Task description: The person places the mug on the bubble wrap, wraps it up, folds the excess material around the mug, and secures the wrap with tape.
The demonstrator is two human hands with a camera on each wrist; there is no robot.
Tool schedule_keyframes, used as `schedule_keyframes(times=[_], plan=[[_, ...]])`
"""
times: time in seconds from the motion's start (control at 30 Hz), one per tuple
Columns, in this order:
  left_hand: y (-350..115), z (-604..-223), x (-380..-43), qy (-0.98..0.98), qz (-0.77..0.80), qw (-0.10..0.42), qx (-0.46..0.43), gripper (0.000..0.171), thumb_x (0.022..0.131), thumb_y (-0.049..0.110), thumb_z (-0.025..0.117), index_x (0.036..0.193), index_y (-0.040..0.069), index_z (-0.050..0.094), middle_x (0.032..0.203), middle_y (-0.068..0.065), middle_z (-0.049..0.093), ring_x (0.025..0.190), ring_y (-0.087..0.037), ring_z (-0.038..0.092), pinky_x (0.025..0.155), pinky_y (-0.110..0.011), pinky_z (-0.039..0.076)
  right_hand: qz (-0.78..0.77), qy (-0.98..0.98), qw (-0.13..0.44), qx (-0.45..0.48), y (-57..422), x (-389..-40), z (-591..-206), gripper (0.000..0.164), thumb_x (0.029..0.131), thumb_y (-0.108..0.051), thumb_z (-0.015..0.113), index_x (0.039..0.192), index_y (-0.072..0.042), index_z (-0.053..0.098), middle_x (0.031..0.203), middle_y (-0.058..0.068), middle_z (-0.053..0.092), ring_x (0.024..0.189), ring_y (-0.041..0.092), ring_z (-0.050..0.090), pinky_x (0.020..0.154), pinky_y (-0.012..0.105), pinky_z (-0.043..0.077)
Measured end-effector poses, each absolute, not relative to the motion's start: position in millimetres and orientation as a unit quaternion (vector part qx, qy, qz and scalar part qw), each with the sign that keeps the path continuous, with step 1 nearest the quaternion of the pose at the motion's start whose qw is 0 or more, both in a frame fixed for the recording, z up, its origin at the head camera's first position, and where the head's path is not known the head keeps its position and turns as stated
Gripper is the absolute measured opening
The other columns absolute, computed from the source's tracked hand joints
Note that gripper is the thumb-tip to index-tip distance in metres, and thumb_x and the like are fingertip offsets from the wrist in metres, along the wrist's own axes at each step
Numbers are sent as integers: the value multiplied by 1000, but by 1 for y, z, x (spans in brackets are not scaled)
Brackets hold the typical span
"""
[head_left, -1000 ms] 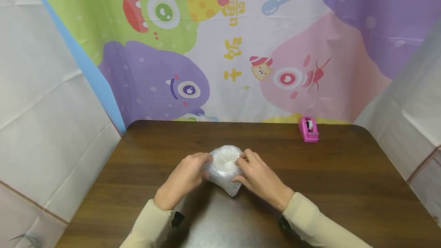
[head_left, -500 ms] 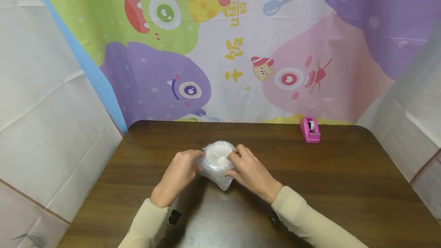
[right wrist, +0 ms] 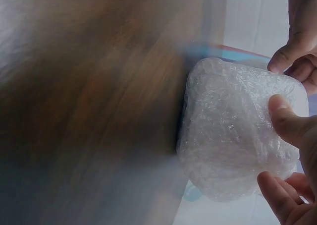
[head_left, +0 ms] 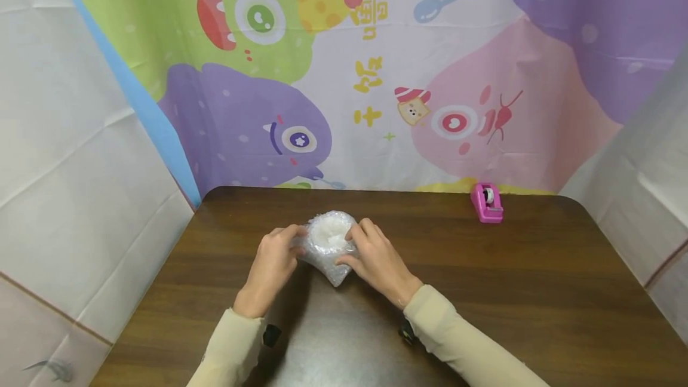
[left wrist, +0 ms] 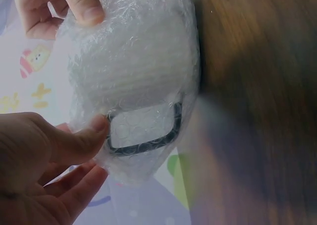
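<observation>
A mug (head_left: 330, 261) wrapped in bubble wrap stands on the table, its white open top facing up. Through the wrap in the left wrist view, the dark, squarish handle (left wrist: 143, 148) shows on the left hand's side. My left hand (head_left: 273, 260) pinches the wrap beside that handle between thumb and fingers. On the opposite side, my right hand (head_left: 378, 258) grips the bundle, fingertips at the upper rim and thumb lower on the near side. In the right wrist view the right thumb and fingers (right wrist: 280, 195) lie against the smooth wrapped wall.
A pink tape dispenser (head_left: 488, 205) stands at the back right of the brown wooden table (head_left: 484, 291). Behind the table hangs a cartoon-printed curtain (head_left: 371, 154), with pale hanging sheets at both sides.
Both hands have carried the wrapped mug leftward and slightly toward the back of the table, keeping their hold. The tape dispenser keeps its place on the table.
</observation>
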State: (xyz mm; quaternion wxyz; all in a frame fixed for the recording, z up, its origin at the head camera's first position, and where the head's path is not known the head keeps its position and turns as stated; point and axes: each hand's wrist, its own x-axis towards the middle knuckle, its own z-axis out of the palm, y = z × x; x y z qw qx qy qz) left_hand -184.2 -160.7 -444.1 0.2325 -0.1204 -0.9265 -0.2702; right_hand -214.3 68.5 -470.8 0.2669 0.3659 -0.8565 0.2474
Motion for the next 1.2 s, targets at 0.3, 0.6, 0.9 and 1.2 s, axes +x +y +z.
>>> schedule_keyframes(times=[0.3,0.6,0.9,1.2], plan=[[-169,-452,-194,-915,-304,246,-102,30,75,-14,79,100,2,76,98,-17,77,93,-36,73,80,-46,60,255,-849,283,365,56,-221,-473,47,75,-33,90,94,-6,56,92,5,49,79,16,48,70,28,50],[-173,-456,-200,-912,-304,259,-94,30,76,-17,77,99,1,76,97,-17,77,94,-36,73,79,-47,60,258,-855,280,351,47,-225,-475,45,76,-32,89,94,-7,57,92,5,47,79,17,48,71,29,50],[-180,-455,-207,-917,-284,265,-95,29,75,-19,75,96,1,74,97,-19,76,96,-39,71,81,-49,60,275,-859,281,329,36,-226,-477,48,75,-33,89,98,-5,58,93,6,48,79,17,48,72,29,50],[-187,-449,-204,-926,-269,229,-136,38,78,-11,80,115,-3,73,118,-23,69,106,-42,63,92,-51,55,359,-867,216,272,37,-213,-471,38,82,-24,86,110,-7,67,123,15,55,108,30,58,85,39,55]])
